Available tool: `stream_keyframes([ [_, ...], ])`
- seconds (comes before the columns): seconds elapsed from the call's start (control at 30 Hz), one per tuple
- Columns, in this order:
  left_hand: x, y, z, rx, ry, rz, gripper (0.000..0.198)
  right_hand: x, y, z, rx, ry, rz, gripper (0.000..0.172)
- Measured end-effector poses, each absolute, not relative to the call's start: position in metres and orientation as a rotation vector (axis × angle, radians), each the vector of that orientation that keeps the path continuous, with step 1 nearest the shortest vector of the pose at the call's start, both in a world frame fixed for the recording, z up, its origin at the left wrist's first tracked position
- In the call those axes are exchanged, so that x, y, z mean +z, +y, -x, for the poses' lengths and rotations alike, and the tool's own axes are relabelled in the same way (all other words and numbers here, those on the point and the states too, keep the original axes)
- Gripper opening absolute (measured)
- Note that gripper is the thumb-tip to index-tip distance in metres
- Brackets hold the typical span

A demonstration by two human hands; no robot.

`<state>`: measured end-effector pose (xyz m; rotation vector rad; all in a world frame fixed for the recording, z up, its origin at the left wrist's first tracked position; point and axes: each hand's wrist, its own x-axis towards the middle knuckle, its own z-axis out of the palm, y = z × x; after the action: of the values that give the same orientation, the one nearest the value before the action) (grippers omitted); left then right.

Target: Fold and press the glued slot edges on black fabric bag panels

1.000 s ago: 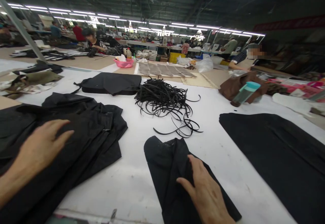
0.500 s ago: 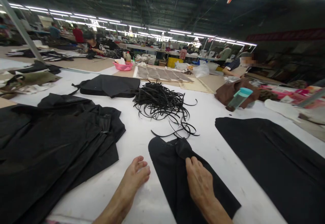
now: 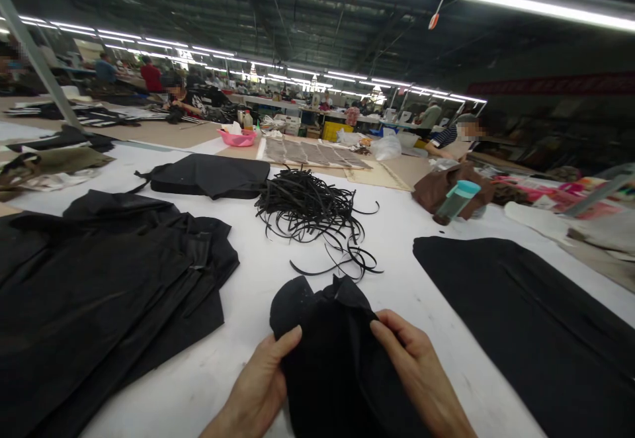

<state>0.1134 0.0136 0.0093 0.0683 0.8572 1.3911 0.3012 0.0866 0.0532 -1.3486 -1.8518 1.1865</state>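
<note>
A piece of black fabric (image 3: 327,358) is gripped by both hands above the white tabletop (image 3: 173,392). My left hand (image 3: 265,378) pinches its left edge, thumb on top and fingers underneath. On the opposite edge, my right hand (image 3: 414,365) is closed with thumb and fingers on a fold. The fabric's far end is creased and partly turned over; its near end runs out of view. Just beyond it lies a tangled heap of thin black strips (image 3: 310,203), some curling loose towards me.
Crumpled black fabric (image 3: 124,279) covers the left side, with a dark flat stack (image 3: 208,176) behind it. More black panels (image 3: 520,306) lie at right. A teal-lidded bottle (image 3: 456,201) leans by a brown bundle. A pink basket (image 3: 237,137) stands farther back. Other people work beyond.
My left hand has moved from the bare tabletop to the fabric's left edge and closed on it. The fabric is now raised and opened out between both hands.
</note>
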Motion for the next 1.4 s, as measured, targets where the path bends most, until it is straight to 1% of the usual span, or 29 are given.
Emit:
stream_keyframes([
  [0.17,0.014,0.014,-0.101,1.548,0.937,-0.055,0.036,0.053,0.086,-0.305,0.989,-1.997,1.425,0.03],
  [0.27,0.021,0.014,-0.079,1.615,1.079,-0.115,0.034,0.054,0.097,-0.321,0.921,-1.911,1.462,0.034],
  [0.37,0.022,0.011,-0.05,1.618,1.25,-0.155,0.03,0.051,0.112,-0.344,1.053,-1.697,1.482,0.036],
  [0.5,0.016,0.003,-0.025,1.598,1.334,-0.233,0.032,0.036,0.124,-0.357,1.284,-1.477,1.474,0.036],
  [0.67,0.016,-0.005,-0.02,1.561,1.534,-0.41,0.037,0.018,0.126,-0.352,1.299,-1.344,1.418,0.035],
  [0.77,0.02,-0.008,-0.018,1.52,1.669,-0.572,0.042,0.016,0.124,-0.353,1.328,-1.343,1.386,0.033],
  [0.9,0.023,-0.009,-0.016,1.448,1.738,-0.767,0.048,0.024,0.123,-0.353,1.662,-1.411,1.181,0.023],
  [1.0,0.028,-0.005,-0.022,1.437,1.721,-0.856,0.049,0.038,0.127,-0.348,1.815,-1.495,1.065,0.034],
  [1.07,0.035,-0.003,-0.028,1.455,1.709,-0.864,0.046,0.047,0.132,-0.342,1.841,-1.552,1.079,0.033],
  [1.23,0.054,0.001,-0.035,1.451,1.654,-0.83,0.042,0.054,0.149,-0.325,1.709,-1.72,1.183,0.029],
  [1.33,0.055,0.004,-0.03,1.428,1.625,-0.822,0.043,0.052,0.154,-0.314,1.561,-1.816,1.243,0.032],
  [1.4,0.052,0.005,-0.026,1.474,1.657,-0.844,0.042,0.051,0.154,-0.309,1.425,-1.831,1.276,0.033],
])
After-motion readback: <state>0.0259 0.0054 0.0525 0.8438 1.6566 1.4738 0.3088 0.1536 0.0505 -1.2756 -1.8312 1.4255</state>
